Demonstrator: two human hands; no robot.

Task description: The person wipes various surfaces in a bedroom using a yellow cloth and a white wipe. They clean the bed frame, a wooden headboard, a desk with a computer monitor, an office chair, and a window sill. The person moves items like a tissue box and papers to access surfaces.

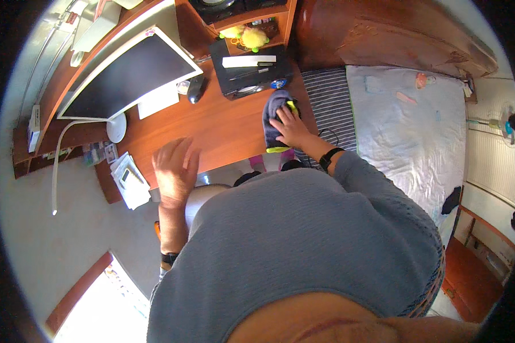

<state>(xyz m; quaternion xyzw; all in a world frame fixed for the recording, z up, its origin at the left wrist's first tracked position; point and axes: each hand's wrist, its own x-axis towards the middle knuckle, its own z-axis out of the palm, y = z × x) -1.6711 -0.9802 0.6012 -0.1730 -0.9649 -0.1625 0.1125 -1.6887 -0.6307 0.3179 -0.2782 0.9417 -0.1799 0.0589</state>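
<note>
My right hand point(292, 127) lies flat on a dark grey cloth point(275, 103) with bright yellow-green edging, fingers stretched over it. The cloth rests bunched near the right end of the brown wooden desk point(223, 128), close to its front edge. My left hand point(177, 171) is raised at the front edge of the desk, left of the middle. Its fingers are slightly bent, the thumb stands apart, and nothing shows in it. Dark bands circle both wrists.
A white-framed monitor point(134, 71) stands at the back left, a black computer mouse point(197, 89) beside it. Behind the cloth sits a black printer-like box point(226, 80). Papers point(130, 180) overhang the left desk corner. A bed with a pale sheet point(406, 131) lies to the right.
</note>
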